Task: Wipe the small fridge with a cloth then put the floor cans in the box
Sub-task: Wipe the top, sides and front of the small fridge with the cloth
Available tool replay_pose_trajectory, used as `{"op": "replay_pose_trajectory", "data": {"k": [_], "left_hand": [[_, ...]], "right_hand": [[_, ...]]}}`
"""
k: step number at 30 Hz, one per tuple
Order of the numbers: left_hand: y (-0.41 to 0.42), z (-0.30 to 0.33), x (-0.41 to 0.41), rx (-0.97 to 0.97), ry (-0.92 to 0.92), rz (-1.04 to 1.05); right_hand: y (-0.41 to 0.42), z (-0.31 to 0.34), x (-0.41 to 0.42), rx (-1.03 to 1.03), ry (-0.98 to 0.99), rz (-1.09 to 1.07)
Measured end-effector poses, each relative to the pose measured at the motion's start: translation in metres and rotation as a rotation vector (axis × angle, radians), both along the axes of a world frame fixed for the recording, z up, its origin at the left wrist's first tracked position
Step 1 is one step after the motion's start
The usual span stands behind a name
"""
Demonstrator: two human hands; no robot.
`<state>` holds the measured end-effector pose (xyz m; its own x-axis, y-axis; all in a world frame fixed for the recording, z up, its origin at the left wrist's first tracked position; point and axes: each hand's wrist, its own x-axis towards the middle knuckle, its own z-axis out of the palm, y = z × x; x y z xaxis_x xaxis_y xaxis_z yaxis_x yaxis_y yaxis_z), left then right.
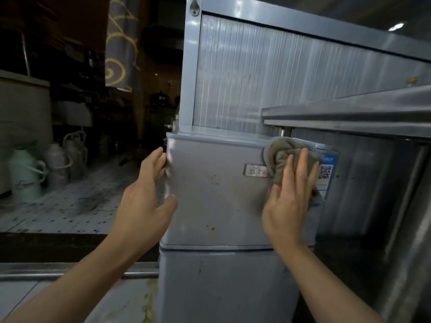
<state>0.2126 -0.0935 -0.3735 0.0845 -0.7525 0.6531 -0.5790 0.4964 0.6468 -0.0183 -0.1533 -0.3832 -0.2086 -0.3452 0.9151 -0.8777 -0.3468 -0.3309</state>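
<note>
Cloth pressed flat to the small fridge door, other hand steadying its edge.

Head view: the right hand (289, 192) lies with straight fingers spread over a bunched grey-brown cloth (283, 157), pressing it against the upper right of the small fridge (217, 199) door, just beside the metal badge (255, 170) and a QR sticker (325, 172); the cloth bulges out above the fingertips. The left hand (149, 194) grasps the door's left edge, fingers curled round it, thumb on the front. Pale jugs (25, 173) stand on the floor far left.
</note>
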Motion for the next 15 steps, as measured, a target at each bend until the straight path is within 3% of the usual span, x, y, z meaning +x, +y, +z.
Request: {"op": "replay_pose_trajectory", "data": {"k": [3,8,11,15], "left_hand": [[0.0,0.001,0.001,0.027,0.057,-0.052],[0.004,0.006,0.009,0.087,0.12,-0.135],[0.006,0.007,0.017,0.117,0.14,-0.138],[0.006,-0.003,0.035,0.074,0.179,0.017]], "right_hand": [[0.003,0.003,0.039,-0.055,0.095,0.067],[0.011,0.006,0.097,-0.12,0.522,0.123],[0.012,0.017,0.098,-0.104,0.57,0.076],[0.013,0.048,0.119,-0.133,0.64,0.071]]}}
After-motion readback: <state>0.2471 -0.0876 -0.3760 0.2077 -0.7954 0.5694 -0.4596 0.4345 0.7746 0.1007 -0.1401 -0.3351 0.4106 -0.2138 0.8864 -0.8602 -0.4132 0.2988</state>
